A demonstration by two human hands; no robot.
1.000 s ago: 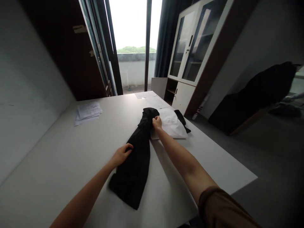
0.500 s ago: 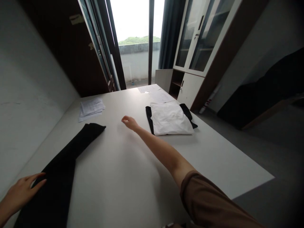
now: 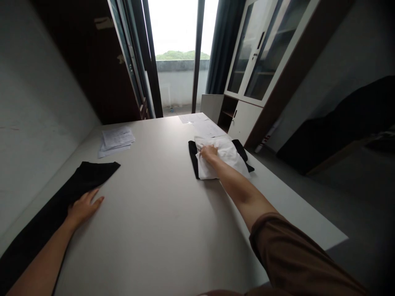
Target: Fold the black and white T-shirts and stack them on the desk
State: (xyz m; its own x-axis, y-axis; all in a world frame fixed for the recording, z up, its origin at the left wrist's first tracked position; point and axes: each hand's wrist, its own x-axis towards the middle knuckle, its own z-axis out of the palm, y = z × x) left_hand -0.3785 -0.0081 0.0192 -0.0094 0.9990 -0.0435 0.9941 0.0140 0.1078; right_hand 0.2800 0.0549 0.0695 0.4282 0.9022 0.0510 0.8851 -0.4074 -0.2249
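A long black garment [image 3: 61,193] lies stretched along the left side of the white table [image 3: 160,213]. My left hand [image 3: 84,206] rests flat on its edge, fingers spread. At the far right of the table a folded white garment [image 3: 230,158] lies on top of another black garment [image 3: 193,156]. My right hand [image 3: 209,152] reaches out to the white garment's near left corner and its fingers close on the cloth.
A stack of papers [image 3: 115,139] sits at the far left of the table and loose sheets [image 3: 197,121] at the far end. A glass-door cabinet [image 3: 253,74] stands to the right, and a dark sofa-like shape [image 3: 342,123] beyond it.
The black garment went from the table's middle to its left side. My right hand let go of it, crossed back right and now grips the white garment. My left hand lies on the black one.
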